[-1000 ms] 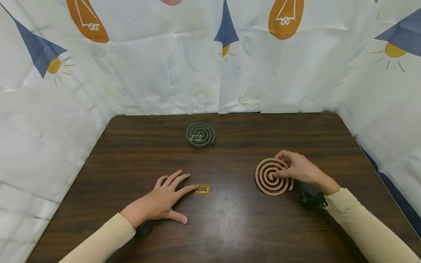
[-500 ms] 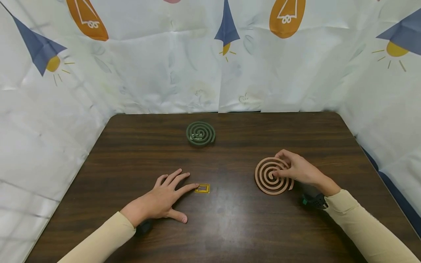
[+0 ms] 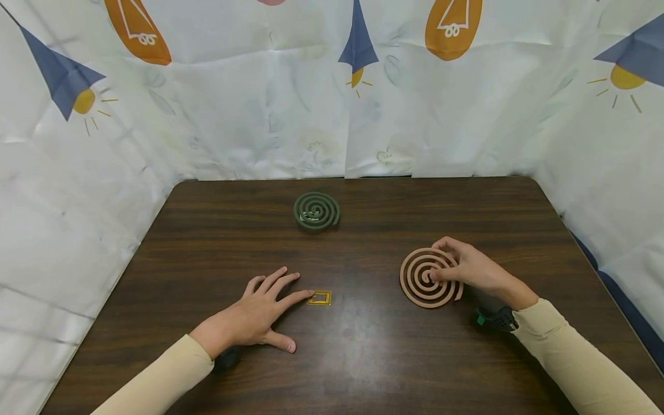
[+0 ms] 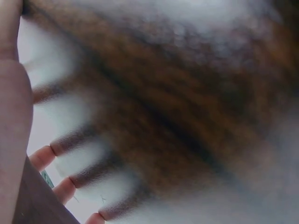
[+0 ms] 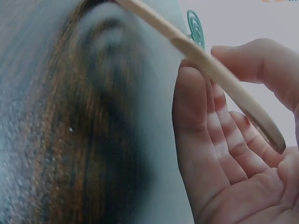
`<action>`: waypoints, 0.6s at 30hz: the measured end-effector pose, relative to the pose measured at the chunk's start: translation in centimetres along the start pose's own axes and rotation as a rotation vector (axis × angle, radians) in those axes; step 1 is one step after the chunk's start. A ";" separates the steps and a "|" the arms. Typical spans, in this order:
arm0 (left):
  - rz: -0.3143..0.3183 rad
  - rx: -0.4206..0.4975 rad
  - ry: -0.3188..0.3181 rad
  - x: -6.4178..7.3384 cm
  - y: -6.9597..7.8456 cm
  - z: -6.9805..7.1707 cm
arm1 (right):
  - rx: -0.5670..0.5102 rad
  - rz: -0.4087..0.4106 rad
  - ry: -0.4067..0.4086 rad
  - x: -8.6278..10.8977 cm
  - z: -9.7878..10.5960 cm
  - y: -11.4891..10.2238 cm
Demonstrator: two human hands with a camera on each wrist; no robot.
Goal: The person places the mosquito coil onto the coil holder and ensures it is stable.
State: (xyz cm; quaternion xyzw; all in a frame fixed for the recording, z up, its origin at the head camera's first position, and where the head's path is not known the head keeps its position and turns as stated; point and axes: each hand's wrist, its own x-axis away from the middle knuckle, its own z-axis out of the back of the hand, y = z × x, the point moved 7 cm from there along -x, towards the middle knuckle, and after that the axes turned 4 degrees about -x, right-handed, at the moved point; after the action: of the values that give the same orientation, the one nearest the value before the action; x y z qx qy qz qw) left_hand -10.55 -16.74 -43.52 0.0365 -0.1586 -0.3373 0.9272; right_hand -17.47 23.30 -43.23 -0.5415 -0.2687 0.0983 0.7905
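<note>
My right hand [image 3: 474, 268] pinches a tan mosquito coil [image 3: 426, 279] by its right side, thumb near the centre and fingers at the far rim. In the right wrist view the coil [image 5: 217, 72] appears edge-on, tilted against the tabletop between thumb and forefinger. My left hand [image 3: 251, 317] is spread low over the table, palm down. Its index fingertip touches the left end of a small flat rectangle [image 3: 320, 298] with a yellow border and greyish middle; its kind is unclear. In the left wrist view, several fingers [image 4: 42, 157] touch the blurred, glossy tabletop.
A dark green mosquito coil [image 3: 316, 211] with a shiny patch lies near the back of the brown wooden table [image 3: 233, 213]. White printed cloth [image 3: 249, 115] hangs behind the table and on both sides. Each wrist wears a dark strapped device [image 3: 498, 317].
The tan coil has shifted very slightly left in my right hand's grip. My left hand keeps its place at the yellow-bordered rectangle. The head view has tipped slightly.
</note>
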 end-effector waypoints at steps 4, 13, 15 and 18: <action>0.002 0.001 0.000 0.0 0.0 0.0 | -0.042 -0.003 -0.004 -0.1 -0.2 0.1; 0.001 0.002 0.002 0.0 0.0 -0.1 | -0.108 -0.003 -0.017 -0.6 -0.7 0.3; 0.002 0.004 0.001 0.0 0.0 -0.1 | -0.116 -0.004 -0.015 -0.6 -0.7 0.3; 0.002 0.005 0.003 -0.1 -0.1 -0.1 | -0.128 -0.005 -0.013 -0.7 -0.7 0.3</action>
State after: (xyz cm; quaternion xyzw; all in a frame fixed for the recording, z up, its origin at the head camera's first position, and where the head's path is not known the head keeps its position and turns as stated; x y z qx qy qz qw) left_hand -10.63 -16.75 -43.60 0.0389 -0.1582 -0.3358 0.9278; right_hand -17.65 22.50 -43.93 -0.5897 -0.2807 0.0824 0.7528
